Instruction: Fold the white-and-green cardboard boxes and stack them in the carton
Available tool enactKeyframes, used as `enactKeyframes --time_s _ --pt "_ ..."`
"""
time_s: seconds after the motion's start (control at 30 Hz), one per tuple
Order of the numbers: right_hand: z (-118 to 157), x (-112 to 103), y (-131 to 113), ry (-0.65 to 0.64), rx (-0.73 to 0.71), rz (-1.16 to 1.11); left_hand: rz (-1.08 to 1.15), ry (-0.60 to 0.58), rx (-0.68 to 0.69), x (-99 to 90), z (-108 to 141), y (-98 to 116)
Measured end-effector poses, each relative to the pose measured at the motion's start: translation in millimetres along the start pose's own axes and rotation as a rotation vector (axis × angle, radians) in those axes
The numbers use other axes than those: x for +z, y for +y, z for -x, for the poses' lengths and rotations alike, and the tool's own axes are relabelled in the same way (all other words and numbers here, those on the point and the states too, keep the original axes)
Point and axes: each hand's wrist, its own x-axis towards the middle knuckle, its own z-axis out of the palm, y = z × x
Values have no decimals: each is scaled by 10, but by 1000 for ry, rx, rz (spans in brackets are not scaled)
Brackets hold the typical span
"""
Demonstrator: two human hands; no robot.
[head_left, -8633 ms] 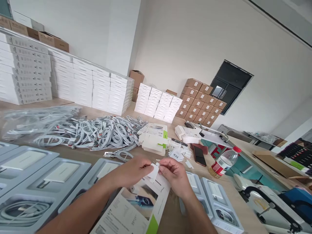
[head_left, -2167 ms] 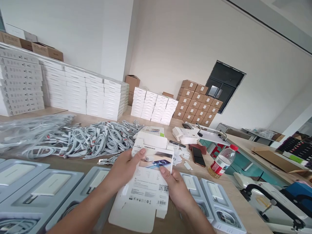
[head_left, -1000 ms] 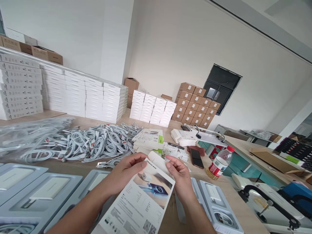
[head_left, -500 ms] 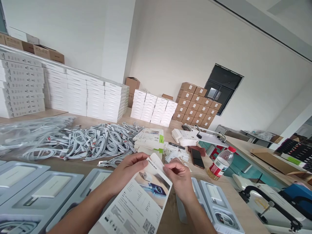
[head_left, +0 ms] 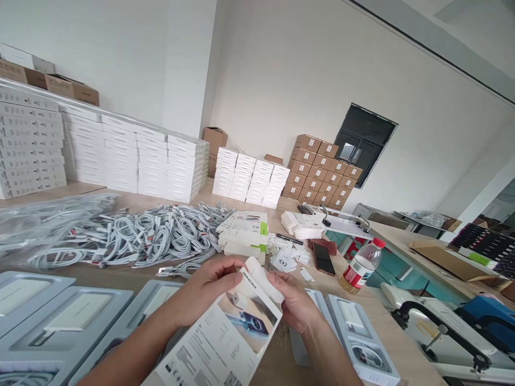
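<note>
A flat printed cardboard box (head_left: pixel 225 335) with a product photo and small text is held up at the front middle, its end flaps standing out. My left hand (head_left: pixel 215 287) pinches its upper left edge, thumb on the printed face. On the upper right, my right hand (head_left: pixel 295 303) grips a flap at the box's end. Grey trays (head_left: pixel 74 321) with white chargers and coiled cables lie under and left of my forearms. To the right is another such tray (head_left: pixel 362 343). Just beyond my hands sit flattened printed boxes (head_left: pixel 243 230) and small white cards (head_left: pixel 284 260).
Coiled grey cables (head_left: pixel 161 236) and plastic bags (head_left: pixel 52 220) spread over the left of the table. White box stacks (head_left: pixel 132 153) stand behind them. A phone (head_left: pixel 323 259) and a drink bottle (head_left: pixel 362 265) are on the right, near a sealing machine (head_left: pixel 438 332).
The right hand has turned inward and its fingers now lie behind the box's flap, which stands more open. The left hand keeps its hold. The view has shifted slightly.
</note>
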Motion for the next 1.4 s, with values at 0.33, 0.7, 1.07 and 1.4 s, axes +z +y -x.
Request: enactKeyframes --time_s 0.33,0.7,1.07,1.4 --pt "22 -25 -43 -46 -240 355 4 19 -72 3 6 -60" --pt "86 34 -40 -102 -359 468 5 41 -66 -32 -17 -56" --pt "101 36 -72 -107 -367 494 -63 34 -77 -15 18 71" --pt "110 34 -71 -111 -397 534 -75 49 -67 -28 6 38"
